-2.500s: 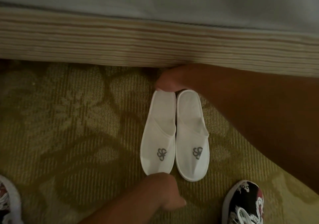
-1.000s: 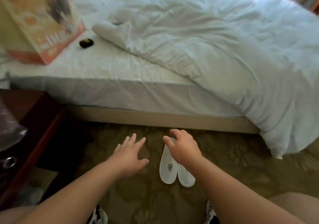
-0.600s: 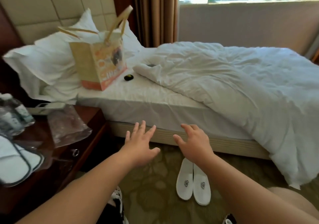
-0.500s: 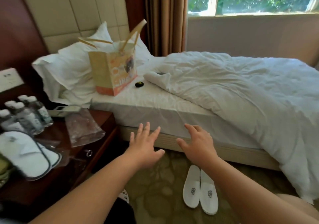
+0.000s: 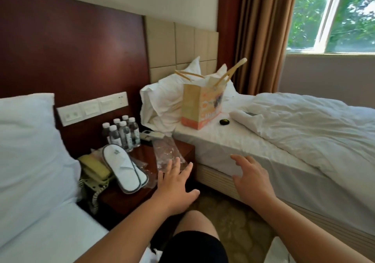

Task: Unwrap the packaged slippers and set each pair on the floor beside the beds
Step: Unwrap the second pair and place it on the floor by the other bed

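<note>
A pair of white slippers with dark trim (image 5: pixel 124 169) lies in clear plastic wrap on the dark wooden nightstand (image 5: pixel 129 193) between the two beds. An empty clear wrapper (image 5: pixel 167 153) lies at the nightstand's right edge. My left hand (image 5: pixel 176 187) hovers open, fingers spread, just right of the packaged slippers and below the empty wrapper. Open too, my right hand (image 5: pixel 250 178) floats in front of the right bed's (image 5: pixel 284 141) side. Neither hand holds anything. The pair set on the floor is out of view.
Several water bottles (image 5: pixel 121 133), a yellow telephone (image 5: pixel 94 169) and a remote (image 5: pixel 151 135) share the nightstand. A paper bag (image 5: pixel 200 106) and a small black object (image 5: pixel 224 122) sit on the right bed. The left bed's pillow (image 5: pixel 26 151) fills the left. Patterned carpet (image 5: pixel 233 220) lies below.
My view rose from the floor pair up and left to the nightstand. Both hands let go of the floor slippers, lifted and spread open; the left now nears the nightstand.
</note>
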`<state>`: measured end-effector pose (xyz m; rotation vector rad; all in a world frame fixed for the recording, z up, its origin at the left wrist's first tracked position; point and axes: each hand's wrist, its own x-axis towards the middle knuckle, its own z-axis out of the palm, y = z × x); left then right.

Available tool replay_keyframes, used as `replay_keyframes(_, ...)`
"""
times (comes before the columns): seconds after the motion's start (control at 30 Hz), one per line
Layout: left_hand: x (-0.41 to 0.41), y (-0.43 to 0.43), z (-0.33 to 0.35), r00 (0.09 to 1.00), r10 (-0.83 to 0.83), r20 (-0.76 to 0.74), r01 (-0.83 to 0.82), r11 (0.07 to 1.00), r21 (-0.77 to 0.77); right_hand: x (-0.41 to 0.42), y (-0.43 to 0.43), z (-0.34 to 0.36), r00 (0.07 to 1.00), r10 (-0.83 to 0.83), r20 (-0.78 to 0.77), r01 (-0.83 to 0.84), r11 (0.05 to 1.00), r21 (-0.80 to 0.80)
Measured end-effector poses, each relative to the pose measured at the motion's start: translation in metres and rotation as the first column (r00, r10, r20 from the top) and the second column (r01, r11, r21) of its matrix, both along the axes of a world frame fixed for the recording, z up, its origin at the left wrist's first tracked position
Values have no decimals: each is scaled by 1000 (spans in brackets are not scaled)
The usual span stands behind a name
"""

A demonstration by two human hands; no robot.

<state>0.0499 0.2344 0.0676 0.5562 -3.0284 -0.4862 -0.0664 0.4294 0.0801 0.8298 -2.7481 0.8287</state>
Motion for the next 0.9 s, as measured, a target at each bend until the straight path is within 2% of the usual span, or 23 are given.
replay_keyframes(0.3,45,-85,-31,970,245,-10,-243,966,83,28,-82,5,992,126,3,-125,989,-84)
replay_keyframes(0.43,55,-112,-50,924,383,-14,-370,900,230,34,-114,-6,982,178,60,-176,984,-40)
replay_keyframes(0.5,57,-124,-62,876,481,-33,-430,811,396,33,-128,-17,976,201,80,-201,979,-10)
replay_keyframes(0.63,54,-144,-86,739,674,9,-494,532,687,28,-149,-35,969,222,112,-226,974,30)
replay_keyframes(0.8,34,-176,-108,573,811,118,-538,264,800,16,-166,-54,959,242,149,-253,966,57)
replay_keyframes(0.9,17,-195,-118,477,863,164,-496,110,862,7,-173,-62,954,240,178,-257,963,77)
